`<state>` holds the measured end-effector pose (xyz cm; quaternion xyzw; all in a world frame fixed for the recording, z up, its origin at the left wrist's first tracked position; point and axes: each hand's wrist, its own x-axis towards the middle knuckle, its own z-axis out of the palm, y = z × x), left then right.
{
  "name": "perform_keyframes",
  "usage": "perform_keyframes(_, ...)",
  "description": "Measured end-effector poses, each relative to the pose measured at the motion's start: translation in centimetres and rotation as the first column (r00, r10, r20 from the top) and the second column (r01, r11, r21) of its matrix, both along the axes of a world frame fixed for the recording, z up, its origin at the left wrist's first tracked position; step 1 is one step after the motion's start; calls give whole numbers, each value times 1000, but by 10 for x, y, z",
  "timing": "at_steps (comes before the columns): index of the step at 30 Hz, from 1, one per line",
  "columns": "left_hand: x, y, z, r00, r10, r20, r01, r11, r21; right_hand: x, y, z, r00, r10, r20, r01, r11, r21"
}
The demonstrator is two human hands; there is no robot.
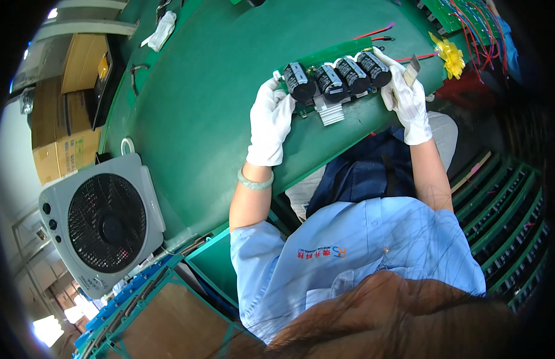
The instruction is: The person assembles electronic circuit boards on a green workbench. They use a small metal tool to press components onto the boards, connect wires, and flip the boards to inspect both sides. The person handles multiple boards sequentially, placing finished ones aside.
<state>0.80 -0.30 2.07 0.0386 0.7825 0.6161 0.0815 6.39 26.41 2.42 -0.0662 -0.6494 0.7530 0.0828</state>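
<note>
Nearest the camera, dark hair and a light blue shirt fill the lower edge and hide the person's lap and much of what lies under the worktop (194, 107). Both bare forearms rise from there to white-gloved hands. The left hand (270, 122), with a pale green bangle (254, 179) at its wrist, rests on the green worktop with its fingers against the left end of a green circuit board (325, 90). The board lies at the worktop's near edge and carries four black cylinder capacitors (336, 78) in a row and a ribbed silver heat sink (329, 110). The right hand (406, 99) has its grip closed over the board's right end; the fingers hide that edge, and a flat grey tool (412, 73) sticks up from between them. How firmly the left grip closes cannot be told. Beyond, red wires (379, 31) and a yellow ribbon bow (450, 57) lie on the worktop. Far left stand a grey box fan (101, 221), a white cloth (161, 31) and cardboard boxes (62, 149), bent by the lens rim.
</note>
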Motion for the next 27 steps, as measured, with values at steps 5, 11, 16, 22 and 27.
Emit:
perform_keyframes(5, 3, 0, 4, 992, -41, -117, 27, 992, -125, -2, -1, -1, 998, -31, 50, 29, 999, 41)
perform_keyframes(11, 7, -3, 6, 980, -30, -197, 22, 999, -45, -1, 0, -5, 994, -38, 102, 35, 999, 34)
perform_keyframes(16, 4, -1, -3, 980, -22, -198, 59, 981, 184, 0, 3, -13, 987, -103, 127, 93, 993, 78)
perform_keyframes(22, 4, 1, 2, 982, 13, -190, -3, 999, 54, 17, -15, 11, 991, -14, 133, 0, 994, 109)
perform_keyframes(27, -1, -7, 7, 999, -45, -3, 42, 903, 428, 23, -3, 29, 987, 148, 68, -161, 945, 285)
